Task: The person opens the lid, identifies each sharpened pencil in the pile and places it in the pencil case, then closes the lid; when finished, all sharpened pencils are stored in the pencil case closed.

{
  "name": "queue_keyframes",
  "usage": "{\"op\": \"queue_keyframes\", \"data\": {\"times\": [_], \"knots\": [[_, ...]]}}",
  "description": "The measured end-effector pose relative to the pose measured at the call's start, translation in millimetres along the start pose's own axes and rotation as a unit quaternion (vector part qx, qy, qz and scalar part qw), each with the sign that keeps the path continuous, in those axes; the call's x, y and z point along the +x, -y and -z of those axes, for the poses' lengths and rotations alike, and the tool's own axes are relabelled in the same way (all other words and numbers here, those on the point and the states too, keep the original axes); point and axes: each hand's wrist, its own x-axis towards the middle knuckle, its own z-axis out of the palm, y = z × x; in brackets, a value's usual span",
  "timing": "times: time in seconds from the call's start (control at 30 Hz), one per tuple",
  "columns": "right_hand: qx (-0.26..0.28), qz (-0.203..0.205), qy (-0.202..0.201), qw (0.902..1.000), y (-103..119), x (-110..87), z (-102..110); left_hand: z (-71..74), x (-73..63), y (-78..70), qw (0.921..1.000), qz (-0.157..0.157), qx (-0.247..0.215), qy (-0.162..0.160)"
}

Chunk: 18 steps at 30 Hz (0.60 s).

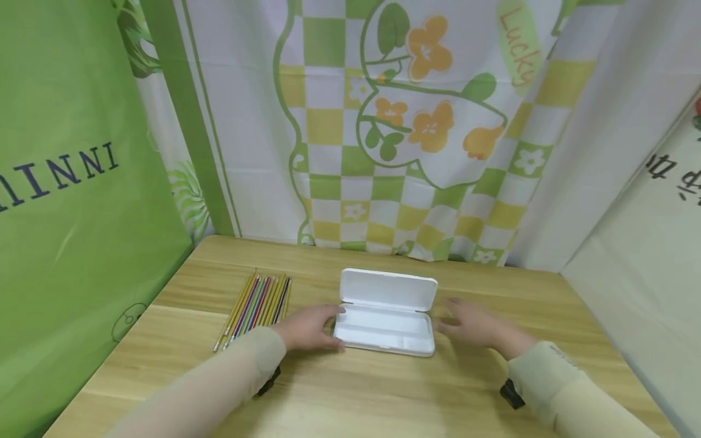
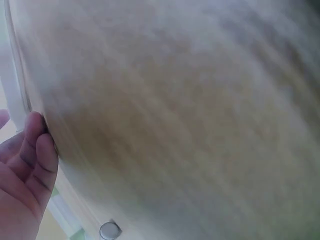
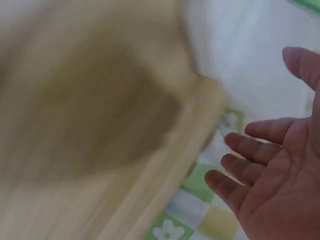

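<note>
A white pencil case (image 1: 383, 328) lies on the wooden table with its lid raised toward the back. Its tray shows a long ridge and a small divider at the right. My left hand (image 1: 309, 328) grips the case's left end, thumb at the front corner and fingers toward the hinge side. In the left wrist view the left hand's fingers (image 2: 46, 155) are curled. My right hand (image 1: 473, 322) is just off the case's right end and holds nothing; its fingers (image 3: 245, 172) are spread and relaxed in the right wrist view.
Several pencils (image 1: 263, 301) lie side by side left of the case, partly behind the left forearm. A checked, flowered curtain (image 1: 405, 201) hangs along the table's back edge. A green cloth (image 1: 82, 243) borders the left side, and a pale panel (image 1: 646, 255) borders the right.
</note>
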Motion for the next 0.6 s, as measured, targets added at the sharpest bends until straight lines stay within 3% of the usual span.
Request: {"op": "queue_keyframes", "data": {"times": [0.2,0.4,0.6], "knots": [[-0.009,0.025,0.038,0.9989,3,-0.9,-28,1.2,-2.6,2.3,0.9995,0.029,-0.008,-0.010],[-0.042,0.031,0.028,0.9982,2,0.2,-45,1.6,-4.4,7.1,0.9987,0.031,-0.040,-0.012],[-0.024,0.018,0.024,0.9993,2,-3.6,-47,10.0,-8.1,11.9,0.9971,0.050,-0.050,-0.028]]}}
